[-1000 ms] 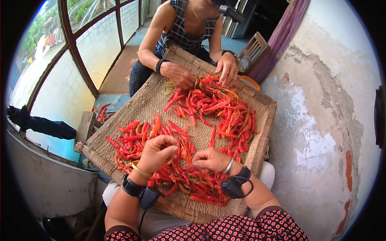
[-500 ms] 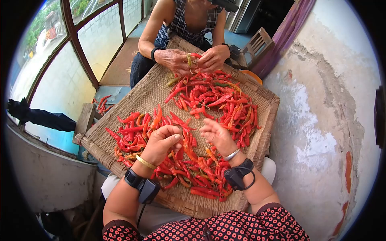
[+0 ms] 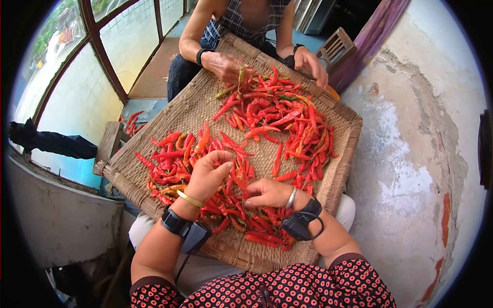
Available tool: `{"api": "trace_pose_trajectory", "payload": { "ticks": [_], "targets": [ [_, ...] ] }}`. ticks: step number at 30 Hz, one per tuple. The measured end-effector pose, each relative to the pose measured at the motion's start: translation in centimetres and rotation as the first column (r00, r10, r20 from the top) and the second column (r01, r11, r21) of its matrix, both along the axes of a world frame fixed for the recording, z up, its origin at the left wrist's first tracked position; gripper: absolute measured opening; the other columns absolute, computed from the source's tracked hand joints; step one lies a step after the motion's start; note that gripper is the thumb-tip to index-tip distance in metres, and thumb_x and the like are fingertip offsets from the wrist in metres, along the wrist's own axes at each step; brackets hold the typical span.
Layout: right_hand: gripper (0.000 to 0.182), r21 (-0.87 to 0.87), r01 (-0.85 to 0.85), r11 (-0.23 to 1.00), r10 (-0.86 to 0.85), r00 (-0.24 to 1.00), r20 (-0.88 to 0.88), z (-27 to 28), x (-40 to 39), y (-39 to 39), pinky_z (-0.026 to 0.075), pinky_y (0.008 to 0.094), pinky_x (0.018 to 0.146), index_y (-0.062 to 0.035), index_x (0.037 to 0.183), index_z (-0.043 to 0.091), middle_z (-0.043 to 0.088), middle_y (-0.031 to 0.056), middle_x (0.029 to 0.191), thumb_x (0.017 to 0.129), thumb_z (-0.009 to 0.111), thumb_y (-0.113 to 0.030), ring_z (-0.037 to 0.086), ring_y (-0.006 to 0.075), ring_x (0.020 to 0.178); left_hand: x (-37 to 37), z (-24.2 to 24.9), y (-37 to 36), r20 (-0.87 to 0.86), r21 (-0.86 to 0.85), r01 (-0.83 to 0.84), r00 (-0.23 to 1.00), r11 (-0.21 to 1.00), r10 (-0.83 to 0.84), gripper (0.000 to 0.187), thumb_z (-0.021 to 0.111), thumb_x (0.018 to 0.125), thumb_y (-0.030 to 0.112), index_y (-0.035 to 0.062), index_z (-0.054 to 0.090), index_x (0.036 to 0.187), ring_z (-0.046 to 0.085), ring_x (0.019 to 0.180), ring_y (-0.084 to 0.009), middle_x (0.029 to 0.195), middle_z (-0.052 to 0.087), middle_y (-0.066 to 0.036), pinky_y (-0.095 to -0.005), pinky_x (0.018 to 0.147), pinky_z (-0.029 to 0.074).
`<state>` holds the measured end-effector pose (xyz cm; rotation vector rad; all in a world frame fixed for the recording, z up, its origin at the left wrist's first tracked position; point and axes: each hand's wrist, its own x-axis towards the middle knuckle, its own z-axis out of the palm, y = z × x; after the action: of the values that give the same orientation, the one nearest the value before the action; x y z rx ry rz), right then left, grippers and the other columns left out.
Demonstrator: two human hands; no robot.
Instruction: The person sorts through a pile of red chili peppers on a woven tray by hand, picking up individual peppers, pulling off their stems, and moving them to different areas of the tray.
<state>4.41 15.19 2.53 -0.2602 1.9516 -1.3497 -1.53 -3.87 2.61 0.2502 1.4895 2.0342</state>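
Note:
Red chili peppers (image 3: 169,172) lie in a loose heap on a square woven tray (image 3: 226,259). Over the middle of this near heap, my left hand (image 3: 208,177) is closed, fingers curled towards the thumb; whatever they hold is hidden. To its right, my right hand (image 3: 275,194) reaches in low with thumb and fingertips around the end of a red chili pepper (image 3: 239,179). A second heap of chili peppers (image 3: 292,118) covers the far right part of the tray. One chili (image 3: 277,160) lies on the weave between the heaps.
Across the tray a person sits; one hand (image 3: 226,66) holds a yellowish-green chili, the other hand (image 3: 310,64) hovers over the tray's far edge. Windows stand at left, a plastered wall (image 3: 390,154) at right. More chilies (image 3: 133,123) lie beyond the tray's left edge.
My right hand has come down and left from above the tray into the near heap. A chili now lies between the heaps. The other person's hands have moved apart.

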Motion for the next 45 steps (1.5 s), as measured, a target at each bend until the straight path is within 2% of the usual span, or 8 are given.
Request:
{"api": "trace_pose_trajectory", "payload": {
  "ticks": [4,6,8,10,12,14,20,45],
  "targets": [
    [0.021,0.219,0.028,0.975,0.029,0.966,-0.255,0.9,0.2,2.8,0.042,0.0211,0.053,-0.0007,0.088,0.057,0.055,-0.0015,0.070,0.082,0.057,-0.020,0.050,0.0066,0.059,-1.0,-2.6,0.0,-0.606,-0.230,-0.183,0.795,0.956,0.006,0.017,0.056,0.081,0.007,0.0018,0.055,0.098,0.047,0.058,-0.0007,0.071,0.053,0.003,-0.0165,0.049,0.040],
    [0.025,-0.192,0.531,0.825,-0.548,0.835,-0.043,1.7,0.2,3.0,0.044,0.0207,0.056,0.0015,0.096,0.055,0.056,-0.0002,0.074,0.081,0.057,-0.018,0.052,0.0069,0.062,-0.5,-2.4,-0.1,-0.537,-0.397,-0.041,0.820,0.917,-0.196,0.015,0.059,0.080,0.008,0.0004,0.057,0.092,0.048,0.062,-0.0016,0.069,0.052,0.004,-0.0184,0.051,0.041],
    [0.030,-0.418,0.647,0.638,-0.740,0.665,-0.100,1.0,-0.2,3.2,0.047,0.0241,0.058,0.0042,0.101,0.053,0.059,0.0054,0.075,0.078,0.060,-0.015,0.056,0.0109,0.068,-0.4,-2.4,0.0,-0.629,-0.424,-0.044,0.733,0.905,-0.259,0.015,0.061,0.076,0.012,0.0009,0.058,0.087,0.055,0.063,-0.0110,0.069,0.056,-0.001,-0.0262,0.055,0.045],
    [0.029,-0.118,0.666,0.736,-0.564,0.509,-0.650,0.2,-0.5,4.0,0.047,0.0243,0.059,0.0027,0.100,0.055,0.058,0.0046,0.074,0.077,0.061,-0.014,0.056,0.0095,0.069,0.0,-2.1,0.1,-0.709,-0.652,-0.202,0.505,0.731,-0.493,0.018,0.061,0.072,0.016,0.0028,0.059,0.085,0.059,0.069,-0.0242,0.072,0.059,-0.009,-0.0350,0.060,0.046],
    [0.026,0.045,0.638,0.769,-0.475,0.616,-0.628,-0.7,0.0,3.8,0.047,0.0277,0.061,-0.0017,0.095,0.059,0.059,0.0068,0.074,0.076,0.062,-0.019,0.058,0.0147,0.069,0.2,-1.9,0.1,-0.627,-0.734,-0.177,0.547,0.655,-0.555,0.021,0.060,0.070,0.021,0.0061,0.060,0.084,0.057,0.075,-0.0305,0.077,0.059,-0.013,-0.0396,0.065,0.046],
    [0.026,0.233,0.212,0.949,-0.011,0.760,-0.650,-1.2,0.3,2.6,0.047,0.0322,0.064,-0.0053,0.090,0.061,0.059,0.0102,0.076,0.073,0.062,-0.025,0.059,0.0223,0.071,0.1,-2.0,0.1,-0.475,-0.873,-0.140,0.457,0.467,-0.752,0.020,0.059,0.071,0.023,0.0070,0.062,0.083,0.059,0.076,-0.0288,0.079,0.060,-0.013,-0.0399,0.067,0.048],
    [0.031,0.271,-0.329,0.904,0.422,0.784,-0.455,-1.0,2.9,-3.6,0.046,0.0374,0.067,-0.0069,0.089,0.060,0.060,0.0118,0.083,0.069,0.063,-0.030,0.058,0.0291,0.080,0.2,-1.9,-0.4,-0.435,-0.891,-0.065,0.408,0.450,-0.802,0.020,0.057,0.072,0.025,0.0102,0.061,0.085,0.058,0.079,-0.0283,0.079,0.060,-0.011,-0.0394,0.067,0.047],
    [0.025,0.525,-0.232,0.819,0.523,0.680,-0.514,-1.9,4.2,-5.6,0.047,0.0411,0.063,-0.0065,0.085,0.055,0.058,0.0110,0.076,0.067,0.064,-0.022,0.059,0.0298,0.075,0.3,-1.6,-0.3,-0.350,-0.936,-0.112,0.369,0.332,-0.861,0.023,0.056,0.073,0.028,0.0070,0.060,0.082,0.059,0.077,-0.0287,0.078,0.061,-0.012,-0.0397,0.066,0.048]
  ]
}}
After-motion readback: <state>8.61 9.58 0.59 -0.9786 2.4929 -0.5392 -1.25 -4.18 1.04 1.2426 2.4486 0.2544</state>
